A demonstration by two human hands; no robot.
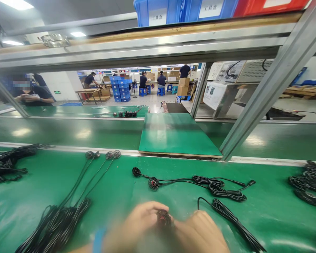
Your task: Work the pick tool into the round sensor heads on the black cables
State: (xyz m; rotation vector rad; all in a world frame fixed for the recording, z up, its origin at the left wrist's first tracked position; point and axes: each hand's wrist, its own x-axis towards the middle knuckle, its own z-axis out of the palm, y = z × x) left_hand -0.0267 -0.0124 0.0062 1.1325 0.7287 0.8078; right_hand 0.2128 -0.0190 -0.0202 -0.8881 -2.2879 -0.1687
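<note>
At the bottom middle, my left hand (140, 219) is closed around a small round black cable housing (163, 218) with red inside its face. My right hand (200, 230) is closed close against the housing's right side, its fingers curled and partly blurred. A black cable (204, 199) loops up from behind my right hand and runs into a bundled coil (235, 219) on the green bench. Just beyond my hands lie two similar cables with round black ends, one an open housing (153, 183) with red inside, the other a round end (136, 171).
Bundled cables (60, 221) lie at the left, their round ends (113, 154) toward the bench's far edge. More black cables sit at the far left (7, 161) and right (309, 182). A green board (173, 135) bridges the channel ahead. A metal post (268, 80) slants at right; people work beyond.
</note>
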